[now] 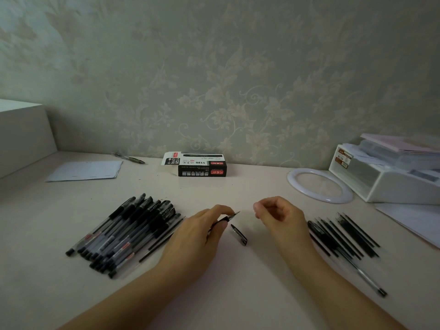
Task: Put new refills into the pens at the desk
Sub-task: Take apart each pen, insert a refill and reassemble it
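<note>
On the pale surface (238, 282) below a floral-papered wall, the left hand (195, 236) pinches a pen (227, 218) in its fingers (223, 210), tip toward the right hand (278, 215), whose loosely curled fingers hold nothing, a cap (238, 234) lying just beneath.

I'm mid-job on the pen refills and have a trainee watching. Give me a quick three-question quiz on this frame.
1. True or false: the left hand holds a pen with its tip bare.
2. Which lies on the desk between the hands? A) pen cap B) eraser C) ruler
3. Fill in: the loose black refills lie on the person's ___ side, and the pile of pens opposite.

Key: 1 true; 2 A; 3 right. The right hand is loosely curled; whether it pinches anything cannot be told.
</note>
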